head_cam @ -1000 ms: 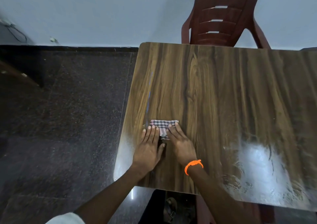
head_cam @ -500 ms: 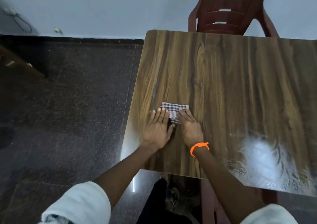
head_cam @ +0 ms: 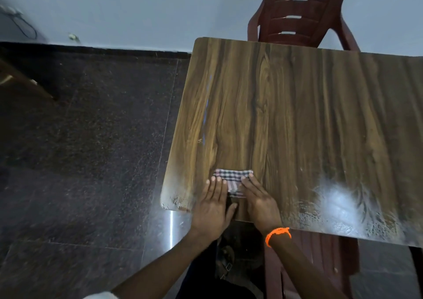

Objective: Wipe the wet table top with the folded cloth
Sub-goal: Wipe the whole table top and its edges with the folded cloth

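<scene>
Near the front left corner of the tabletop [head_cam: 297, 115], in the head view, the folded cloth [head_cam: 232, 179] lies flat under both hands. The left hand [head_cam: 211, 203] presses on its left part with fingers straight and together, grasping nothing; the right hand [head_cam: 259, 201], with an orange wristband [head_cam: 278, 234] at the wrist, presses the right part the same way, fingers straight and released. The checked cloth shows only beyond and between the fingertips.

Over the last second the cloth has come toward the near edge: the wrists, which lay over the wood before, now hang off the front of the tabletop. That reads as a pull stroke nearly spent, since little wood is left in front of the hands. The strip behind the cloth looks matte, while a wide glossy wet patch [head_cam: 338, 202] sits well apart to the right and a smaller streaky one at the near left corner [head_cam: 178, 201]. Most of the wet area, by my judgement, is still to be wiped. A red plastic chair [head_cam: 297, 12] stands beyond the far edge.
</scene>
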### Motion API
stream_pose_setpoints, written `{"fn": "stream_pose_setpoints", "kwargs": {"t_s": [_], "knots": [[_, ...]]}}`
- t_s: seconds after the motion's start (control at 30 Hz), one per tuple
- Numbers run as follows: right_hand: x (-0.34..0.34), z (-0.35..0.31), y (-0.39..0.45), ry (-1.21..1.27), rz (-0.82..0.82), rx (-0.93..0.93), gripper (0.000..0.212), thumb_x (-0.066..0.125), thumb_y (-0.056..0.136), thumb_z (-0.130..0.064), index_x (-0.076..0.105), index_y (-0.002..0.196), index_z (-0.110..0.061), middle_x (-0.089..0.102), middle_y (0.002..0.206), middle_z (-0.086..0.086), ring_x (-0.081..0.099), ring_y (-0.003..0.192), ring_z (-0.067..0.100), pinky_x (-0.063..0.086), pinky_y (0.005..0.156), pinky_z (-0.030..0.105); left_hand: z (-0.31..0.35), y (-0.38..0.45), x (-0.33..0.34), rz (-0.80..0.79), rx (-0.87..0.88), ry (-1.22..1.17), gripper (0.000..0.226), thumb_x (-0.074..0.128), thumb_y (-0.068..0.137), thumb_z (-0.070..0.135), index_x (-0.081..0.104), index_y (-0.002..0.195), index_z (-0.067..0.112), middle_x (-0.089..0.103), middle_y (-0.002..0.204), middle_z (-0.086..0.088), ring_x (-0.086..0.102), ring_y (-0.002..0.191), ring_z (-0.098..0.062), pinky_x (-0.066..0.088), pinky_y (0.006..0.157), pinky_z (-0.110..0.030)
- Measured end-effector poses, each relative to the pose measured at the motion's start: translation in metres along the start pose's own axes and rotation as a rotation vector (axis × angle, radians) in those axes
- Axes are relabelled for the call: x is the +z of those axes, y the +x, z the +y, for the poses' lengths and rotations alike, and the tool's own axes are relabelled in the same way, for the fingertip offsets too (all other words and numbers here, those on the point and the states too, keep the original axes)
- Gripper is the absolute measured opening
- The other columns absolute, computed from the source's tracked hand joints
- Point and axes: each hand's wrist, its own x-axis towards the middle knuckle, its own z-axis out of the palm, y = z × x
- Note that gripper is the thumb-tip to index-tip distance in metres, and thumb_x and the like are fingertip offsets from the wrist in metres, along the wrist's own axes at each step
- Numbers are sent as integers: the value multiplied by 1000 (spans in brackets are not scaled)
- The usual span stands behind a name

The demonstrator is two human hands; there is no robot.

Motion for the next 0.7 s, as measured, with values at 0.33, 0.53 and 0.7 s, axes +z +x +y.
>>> {"fn": "stream_pose_setpoints", "kwargs": {"t_s": [0.33, 0.53, 0.7], "knots": [[13, -57, 37, 17, 34, 124, 42, 57, 85, 9, 60, 126, -2, 54, 138, 9, 36, 138, 31, 50, 97, 42, -31, 16, -19, 17, -140, 18, 68, 27, 108, 46, 31, 156, -1, 33, 162, -20, 19, 156, -30, 5, 129, -46], [22, -71, -25, 15, -76, 21, 61, 71, 71, 13, 57, 128, -3, 50, 142, 7, 34, 139, 30, 54, 92, 38, -27, -63, 2, 40, -80, -27, 67, 37, 108, 43, 29, 157, -1, 29, 164, -21, 15, 157, -31, 11, 129, -46], [12, -42, -59, 9, 1, 45, 56, 64, 71, 15, 64, 123, -8, 55, 138, 3, 41, 136, 26, 53, 93, 40, 15, -71, 13, -12, -72, -85, 72, 29, 106, 48, 27, 157, -3, 26, 164, -23, 12, 157, -32, 14, 128, -49]]}}
